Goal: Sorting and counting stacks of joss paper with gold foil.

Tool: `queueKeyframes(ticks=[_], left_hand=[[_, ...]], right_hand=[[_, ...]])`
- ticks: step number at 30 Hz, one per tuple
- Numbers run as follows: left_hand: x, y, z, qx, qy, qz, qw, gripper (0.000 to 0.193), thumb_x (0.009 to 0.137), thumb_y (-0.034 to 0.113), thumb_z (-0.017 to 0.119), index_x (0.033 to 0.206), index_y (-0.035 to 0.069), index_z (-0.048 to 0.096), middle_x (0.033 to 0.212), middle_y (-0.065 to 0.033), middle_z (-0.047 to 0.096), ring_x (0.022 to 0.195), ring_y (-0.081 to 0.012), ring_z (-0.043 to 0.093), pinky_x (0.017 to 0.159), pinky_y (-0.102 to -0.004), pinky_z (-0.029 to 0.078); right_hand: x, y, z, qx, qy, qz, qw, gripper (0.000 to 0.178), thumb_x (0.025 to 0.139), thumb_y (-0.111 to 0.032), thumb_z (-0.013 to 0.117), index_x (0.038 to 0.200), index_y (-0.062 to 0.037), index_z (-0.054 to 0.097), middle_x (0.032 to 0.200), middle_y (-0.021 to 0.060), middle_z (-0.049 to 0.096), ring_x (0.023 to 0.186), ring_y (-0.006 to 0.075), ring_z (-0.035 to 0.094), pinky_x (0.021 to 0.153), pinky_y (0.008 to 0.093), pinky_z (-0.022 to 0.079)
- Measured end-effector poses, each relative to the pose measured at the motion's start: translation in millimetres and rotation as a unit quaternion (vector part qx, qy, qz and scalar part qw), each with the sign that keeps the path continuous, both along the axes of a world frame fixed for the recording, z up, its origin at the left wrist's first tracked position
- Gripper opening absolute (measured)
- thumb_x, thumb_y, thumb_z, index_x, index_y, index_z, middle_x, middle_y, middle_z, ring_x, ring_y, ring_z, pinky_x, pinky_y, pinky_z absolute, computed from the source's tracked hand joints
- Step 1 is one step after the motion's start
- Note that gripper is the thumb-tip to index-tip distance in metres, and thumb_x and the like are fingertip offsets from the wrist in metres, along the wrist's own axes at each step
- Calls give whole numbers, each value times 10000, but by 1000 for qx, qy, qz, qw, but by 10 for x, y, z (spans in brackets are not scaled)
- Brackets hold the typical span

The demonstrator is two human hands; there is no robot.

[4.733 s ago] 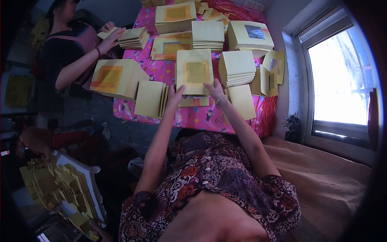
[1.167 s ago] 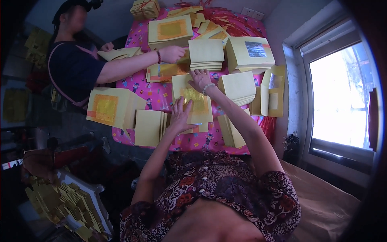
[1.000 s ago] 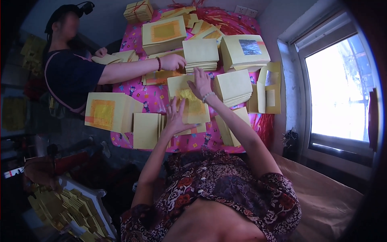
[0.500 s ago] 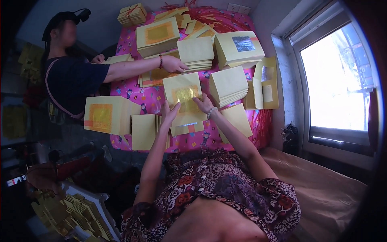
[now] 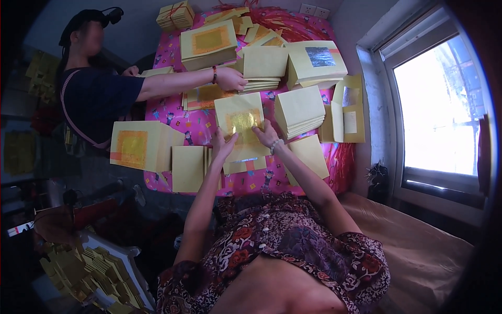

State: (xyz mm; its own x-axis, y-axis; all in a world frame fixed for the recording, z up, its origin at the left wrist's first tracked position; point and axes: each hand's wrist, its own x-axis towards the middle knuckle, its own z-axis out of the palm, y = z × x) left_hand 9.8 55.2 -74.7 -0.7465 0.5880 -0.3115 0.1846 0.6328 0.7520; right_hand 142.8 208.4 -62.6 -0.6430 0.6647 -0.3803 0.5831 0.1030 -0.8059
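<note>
A pale yellow paper sheet with a gold foil square (image 5: 239, 121) is lifted over the pink patterned table (image 5: 194, 125). My left hand (image 5: 221, 145) grips its lower left edge and my right hand (image 5: 266, 135), with a bead bracelet at the wrist, grips its lower right edge. Under it lies a low pile of similar sheets (image 5: 246, 163). A stack of plain yellow sheets (image 5: 188, 167) stands just left of my left hand, and another stack (image 5: 299, 111) sits right of my right hand.
A person in a dark top (image 5: 94, 99) stands at the left, one hand (image 5: 232, 79) reaching across onto a stack (image 5: 261, 67). More yellow stacks (image 5: 206, 44) cover the far table. A window (image 5: 444, 104) is at the right; folded yellow papers (image 5: 89, 267) lie bottom left.
Both my hands have raised the gold-foil sheet off the pile and hold it by its lower corners. The other person's arm has stretched further right across the table.
</note>
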Motion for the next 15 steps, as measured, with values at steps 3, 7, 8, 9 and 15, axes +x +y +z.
queueKeyframes(ticks=[3,7,8,9,15], left_hand=[[10,-29,-19,16,8,13,1000,888,743,464,658,1352,-49,264,1290,-310,346,1213,-454,320,1006,-497,304],[45,-42,65,46,2,12,999,870,741,413,675,1356,-43,262,1278,-305,352,1191,-452,337,994,-502,306],[102,-33,164,60,65,17,996,854,740,364,681,1360,-39,255,1274,-299,350,1180,-447,342,991,-503,302],[151,-16,262,74,127,21,989,840,740,316,687,1365,-35,248,1270,-294,347,1168,-442,347,988,-504,297],[224,57,790,150,213,31,965,738,755,148,641,1363,-4,251,1255,-268,342,1166,-421,334,981,-500,280]], right_hand=[[3,-39,84,28,-8,2,1000,641,801,-381,604,1183,67,349,1152,321,478,1070,423,509,901,442,419],[137,-159,318,156,-7,10,988,704,799,-322,622,1240,115,290,1201,333,432,1128,444,448,931,439,403],[183,-184,402,249,14,51,967,782,818,-281,621,1336,114,188,1301,309,357,1198,448,374,1006,410,343],[244,-169,492,260,50,53,963,762,805,-241,632,1332,105,204,1264,299,384,1177,437,392,988,413,358],[-82,526,1357,356,142,70,921,429,750,-49,597,1161,-16,479,1032,211,506,968,382,502,860,424,426]])
